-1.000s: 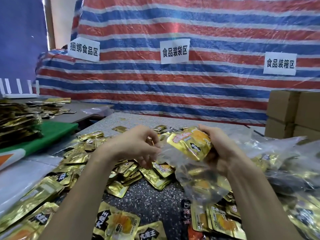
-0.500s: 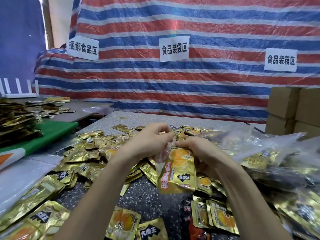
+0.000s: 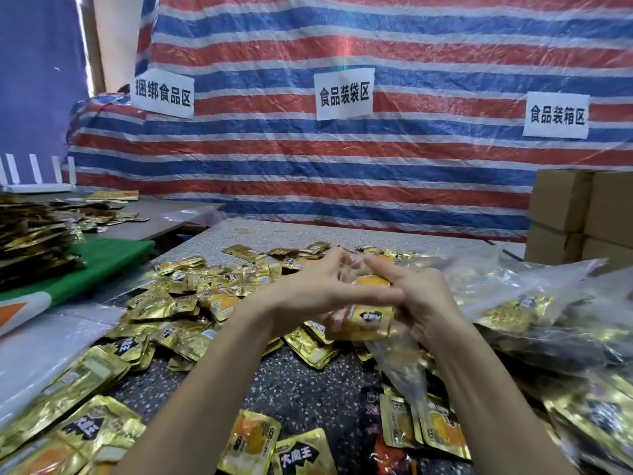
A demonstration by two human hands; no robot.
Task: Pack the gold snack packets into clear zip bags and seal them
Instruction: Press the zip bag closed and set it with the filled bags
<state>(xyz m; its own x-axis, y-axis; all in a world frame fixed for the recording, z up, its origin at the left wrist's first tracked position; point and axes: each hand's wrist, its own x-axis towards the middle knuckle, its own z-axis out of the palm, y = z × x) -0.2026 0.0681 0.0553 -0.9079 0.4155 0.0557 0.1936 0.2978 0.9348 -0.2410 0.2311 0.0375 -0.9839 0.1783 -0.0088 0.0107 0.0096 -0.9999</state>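
At the centre of the frame, a little above the grey speckled tabletop [image 3: 301,382]: left hand [image 3: 318,289] and right hand [image 3: 424,303] drawn close together, both pinching the upper part of a clear plastic zip bag [image 3: 400,368], fingertips meeting near its top edge. Inside the bag, between the palms, a small stack of gold foil snack packets with orange print [image 3: 363,320]; count impossible to tell. Below the hands, slack clear plastic trailing down toward the table.

Judged as the sealing step. To do it well:
- First settle the packets down away from the zip, with no foil corner left in the track.
- Squeeze out spare air with the palms.
- Line up the two zip strips at one end and press until caught.
- Run thumb and forefinger along to the far end in one pass, with firm and even pressure.
- Test with a light tug at the mouth.

Across the left and middle of the frame, a loose heap of gold foil packets [image 3: 164,303] waiting on the table. At the right edge, a pile of filled clear bags [image 3: 513,303]. Further up on the right, brown cardboard boxes [image 3: 561,200].
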